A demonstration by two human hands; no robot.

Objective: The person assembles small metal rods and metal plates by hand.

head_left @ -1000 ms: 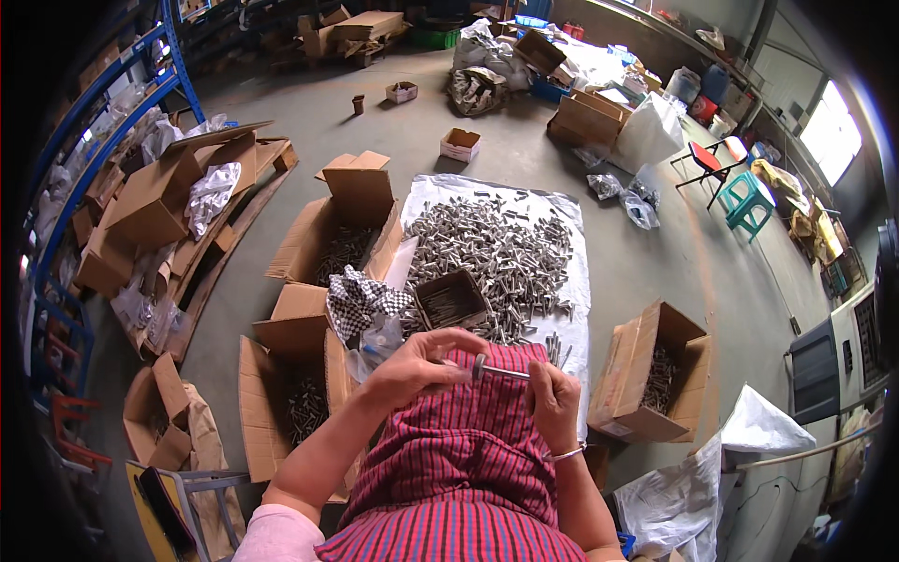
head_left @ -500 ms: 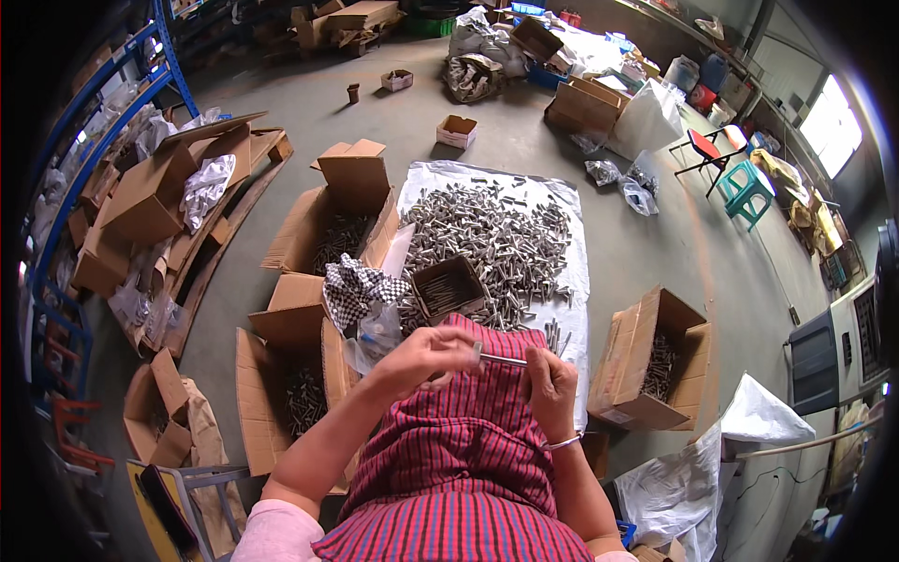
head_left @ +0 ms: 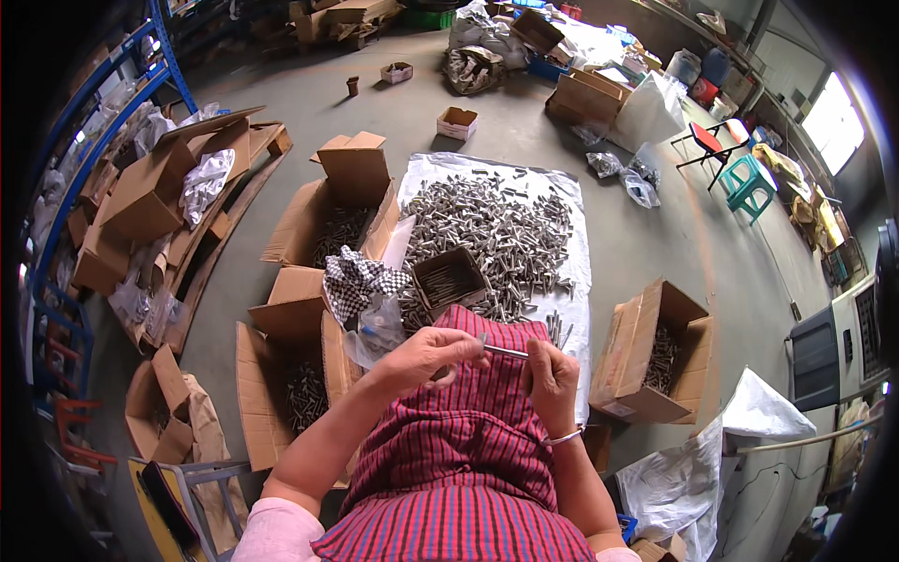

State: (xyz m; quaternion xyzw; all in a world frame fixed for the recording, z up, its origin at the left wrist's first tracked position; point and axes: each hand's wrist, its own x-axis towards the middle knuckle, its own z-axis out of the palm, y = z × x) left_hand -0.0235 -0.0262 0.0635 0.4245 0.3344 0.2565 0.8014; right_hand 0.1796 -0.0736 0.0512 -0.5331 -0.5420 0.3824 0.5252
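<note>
My left hand (head_left: 426, 356) and my right hand (head_left: 552, 379) hold a long metal bolt (head_left: 506, 351) between them, level above my lap, which is covered by a red striped cloth (head_left: 468, 450). The left fingers pinch its left end and the right fingers grip its right end. Just beyond my hands a small open cardboard box (head_left: 451, 279) holds neatly packed bolts. It rests at the near edge of a big heap of loose bolts (head_left: 496, 229) spread on a white sheet (head_left: 576, 281) on the floor.
Open cartons with bolts stand at left (head_left: 332, 220), lower left (head_left: 290, 384) and right (head_left: 655, 356). A checked cloth (head_left: 356, 279) and a clear plastic bag (head_left: 379, 328) lie by my left hand. Blue shelving (head_left: 66, 187), flattened cartons, white sacks (head_left: 693, 468) and stools (head_left: 740, 178) ring the area.
Both hands have stayed at my lap with the bolt between them; the fingers shifted slightly along it. Nothing else has moved.
</note>
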